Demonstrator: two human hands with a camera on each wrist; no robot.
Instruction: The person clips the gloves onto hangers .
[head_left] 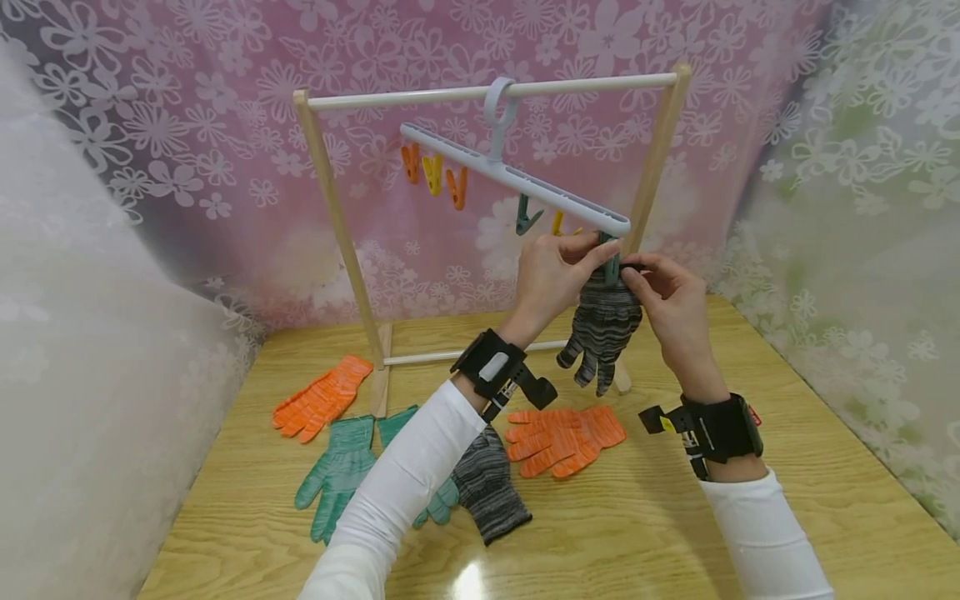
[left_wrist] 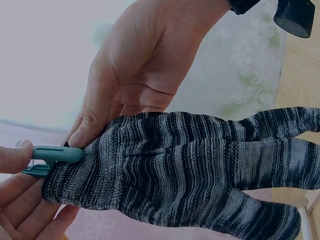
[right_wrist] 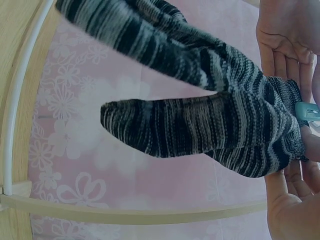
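Note:
A black-and-grey striped knit glove point(head_left: 606, 321) hangs fingers down at the near right end of the white clip hanger point(head_left: 555, 197). My left hand point(head_left: 551, 271) pinches the green clothespin point(head_left: 612, 268) hanging from that end. The left wrist view has the clothespin point(left_wrist: 60, 154) overlapping the glove's cuff point(left_wrist: 75, 185), with the left thumb on its handle. With thumb and fingers my right hand point(head_left: 675, 308) grips the other side of the cuff. The right wrist view has the glove point(right_wrist: 200, 125) side-on, the left hand point(right_wrist: 287, 30) above and the right hand point(right_wrist: 292, 212) below.
The hanger hooks over the white rod point(head_left: 405, 97) of a wooden stand. More clothespins hang along it, including an orange one point(head_left: 457, 188) and a dark green one point(head_left: 524, 217). Orange gloves point(head_left: 562, 442), green gloves point(head_left: 341, 467) and another striped glove point(head_left: 491, 487) lie on the table.

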